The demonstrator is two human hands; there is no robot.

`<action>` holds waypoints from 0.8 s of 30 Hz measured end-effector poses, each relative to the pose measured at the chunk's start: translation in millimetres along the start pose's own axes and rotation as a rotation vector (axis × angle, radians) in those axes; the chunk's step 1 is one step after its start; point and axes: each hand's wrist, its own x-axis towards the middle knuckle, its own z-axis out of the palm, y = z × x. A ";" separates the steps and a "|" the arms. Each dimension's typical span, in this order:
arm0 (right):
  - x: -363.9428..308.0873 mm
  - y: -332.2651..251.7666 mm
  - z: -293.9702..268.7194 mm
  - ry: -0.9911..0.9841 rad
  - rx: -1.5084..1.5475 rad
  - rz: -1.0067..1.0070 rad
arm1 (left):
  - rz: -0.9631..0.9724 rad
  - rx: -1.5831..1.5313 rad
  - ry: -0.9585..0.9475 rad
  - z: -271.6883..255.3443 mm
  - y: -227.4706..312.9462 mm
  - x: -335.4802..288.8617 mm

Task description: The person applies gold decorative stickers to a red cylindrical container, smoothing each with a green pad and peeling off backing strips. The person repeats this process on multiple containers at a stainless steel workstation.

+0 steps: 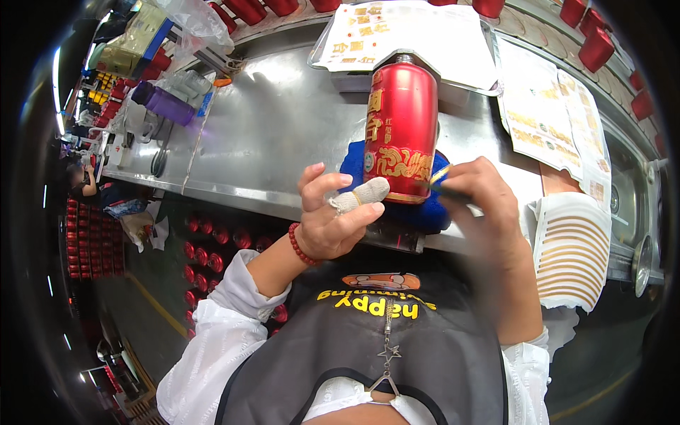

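Note:
A tall red bottle with gold decoration stands upright on a blue cloth at the near edge of a steel table. My left hand, with a bandaged finger and a red bead bracelet, touches the bottle's lower left side. My right hand is at the bottle's lower right. It pinches a thin dark tool beside a small gold label strip on the bottle.
White sheets of gold stickers lie behind the bottle and to the right. A sheet of gold strips hangs off the table's edge. Red bottles stand below the table, red caps along the back. A purple container sits far left.

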 end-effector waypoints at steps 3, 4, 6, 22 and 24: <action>-11.4 6.8 -4.0 0.169 -0.040 0.132 | 0.141 0.057 -0.046 -2.7 -0.5 11.1; -12.9 11.0 -3.7 0.145 -0.090 0.111 | 0.193 0.060 -0.053 -0.5 -0.3 21.4; -21.2 16.8 0.1 -0.045 -0.076 0.153 | 0.190 0.020 -0.113 3.1 0.6 27.9; -11.2 0.2 -15.9 -0.210 0.223 0.455 | 0.158 0.127 -0.081 -2.1 6.4 15.9; -13.6 0.1 -15.5 -0.199 0.242 0.506 | 0.216 0.122 -0.107 -1.1 5.3 24.7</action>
